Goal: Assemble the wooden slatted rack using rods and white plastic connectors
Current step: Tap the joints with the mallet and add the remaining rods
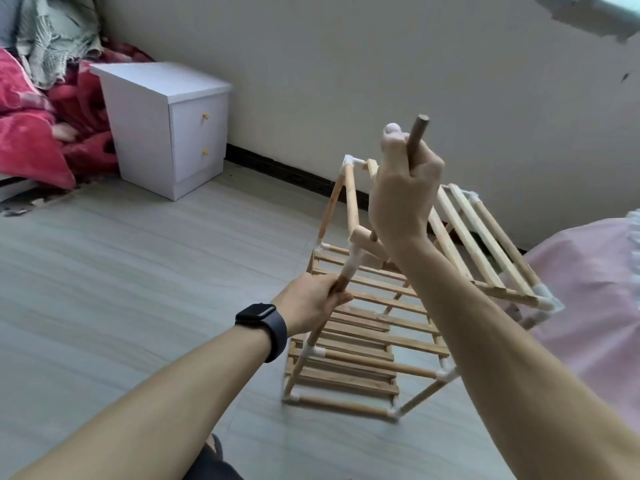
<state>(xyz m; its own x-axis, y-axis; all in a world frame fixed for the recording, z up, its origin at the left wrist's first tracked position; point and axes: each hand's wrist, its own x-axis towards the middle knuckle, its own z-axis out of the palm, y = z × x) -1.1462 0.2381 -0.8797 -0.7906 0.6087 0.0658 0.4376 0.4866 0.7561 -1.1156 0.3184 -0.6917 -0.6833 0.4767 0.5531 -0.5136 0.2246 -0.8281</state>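
Round wooden rod (417,133), pale slatted rack (367,327)

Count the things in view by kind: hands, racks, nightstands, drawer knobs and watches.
Hands: 2, left hand gripping the rack, right hand gripping a rod
Racks: 1
Nightstands: 1
Drawer knobs: 2
Watches: 1
Total: 7

Soft, even daylight fills the frame, moderately bright, with a washed-out pale patch (588,12) in the corner at 2 o'clock and only faint, diffuse shadows on the floor (104,289). The whole picture is slightly soft, and the lower slats of the rack (363,344) at 6 o'clock and the tip of the rod (416,136) at 1 o'clock smear with motion. Wide-angle bending curves the skirting (294,173) and stretches the forearms (138,410) at 4 and 7 o'clock.
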